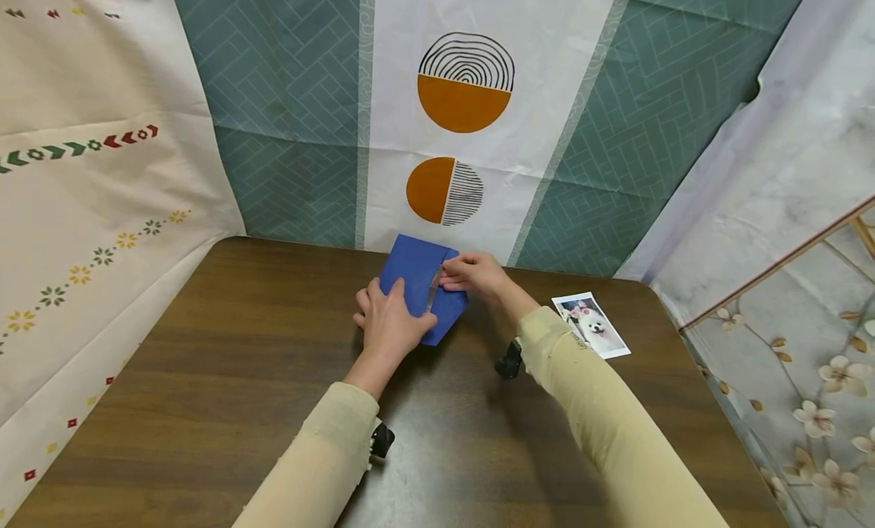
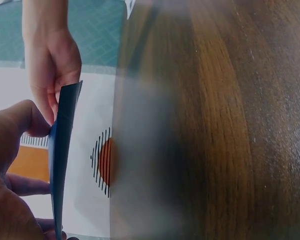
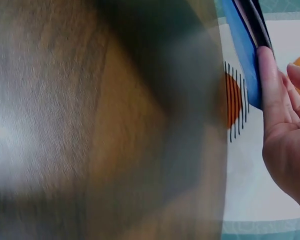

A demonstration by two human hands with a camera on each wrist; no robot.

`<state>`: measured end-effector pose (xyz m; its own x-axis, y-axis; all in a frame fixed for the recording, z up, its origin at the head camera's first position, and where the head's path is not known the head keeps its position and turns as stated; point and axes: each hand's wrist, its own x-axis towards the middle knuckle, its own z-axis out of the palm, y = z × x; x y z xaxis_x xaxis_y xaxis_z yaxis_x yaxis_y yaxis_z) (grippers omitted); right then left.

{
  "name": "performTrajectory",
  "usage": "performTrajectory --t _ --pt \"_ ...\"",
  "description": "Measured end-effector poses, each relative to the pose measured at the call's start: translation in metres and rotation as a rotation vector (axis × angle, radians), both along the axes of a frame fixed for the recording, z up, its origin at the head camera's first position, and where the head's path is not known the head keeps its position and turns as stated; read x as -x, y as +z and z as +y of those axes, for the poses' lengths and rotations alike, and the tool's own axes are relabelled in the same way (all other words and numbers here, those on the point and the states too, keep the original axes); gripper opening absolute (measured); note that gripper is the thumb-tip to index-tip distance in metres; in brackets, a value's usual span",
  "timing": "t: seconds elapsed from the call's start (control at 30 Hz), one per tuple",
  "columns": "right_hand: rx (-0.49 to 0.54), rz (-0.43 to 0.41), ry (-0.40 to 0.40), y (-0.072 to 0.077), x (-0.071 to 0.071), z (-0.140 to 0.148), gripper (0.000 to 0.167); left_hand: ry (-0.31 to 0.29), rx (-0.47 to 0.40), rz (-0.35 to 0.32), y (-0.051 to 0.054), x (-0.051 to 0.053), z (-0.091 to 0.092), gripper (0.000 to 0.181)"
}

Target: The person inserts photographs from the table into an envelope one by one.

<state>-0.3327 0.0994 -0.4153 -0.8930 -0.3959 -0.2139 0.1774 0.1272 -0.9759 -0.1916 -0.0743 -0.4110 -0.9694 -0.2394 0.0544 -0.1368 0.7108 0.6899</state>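
A blue paper envelope point(image 1: 412, 266) is tilted up at the back of the table, its pointed flap to the right. My left hand point(image 1: 391, 319) grips its near left part, fingers spread over the front and thumb near the flap's fold. In the left wrist view the envelope point(image 2: 62, 150) appears edge-on beside that hand's thumb and fingers. A narrow, pale, glossy strip point(image 1: 434, 289) runs along the fold. My right hand point(image 1: 481, 276) pinches the strip's upper end with its fingertips. In the right wrist view its fingers point(image 3: 270, 85) lie against the envelope's edge; the exact contact is partly hidden.
On the brown wooden table point(image 1: 225, 361), to the right, lies a photo print point(image 1: 593, 325) of a white dog. A patterned cloth point(image 1: 444, 133) hangs right behind the table's back edge. Each wrist carries a small black camera point(image 1: 509, 359).
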Motion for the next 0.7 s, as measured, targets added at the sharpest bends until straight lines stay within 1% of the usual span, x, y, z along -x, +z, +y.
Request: performTrajectory --t 0.2,0.37,0.5,0.7 --pt "-0.033 0.029 0.020 0.008 0.004 0.018 0.034 0.000 0.022 0.004 -0.002 -0.001 -0.001 0.085" --pt "-0.040 0.049 0.041 0.014 0.008 0.041 0.041 0.000 0.035 0.002 -0.003 -0.003 -0.003 0.084" --pt "-0.075 0.065 0.028 0.016 0.009 0.068 0.038 -0.006 0.041 0.001 -0.005 -0.003 -0.003 0.082" --pt "-0.162 0.073 0.004 0.015 0.002 0.119 0.036 -0.019 0.046 0.002 -0.007 -0.004 -0.003 0.081"
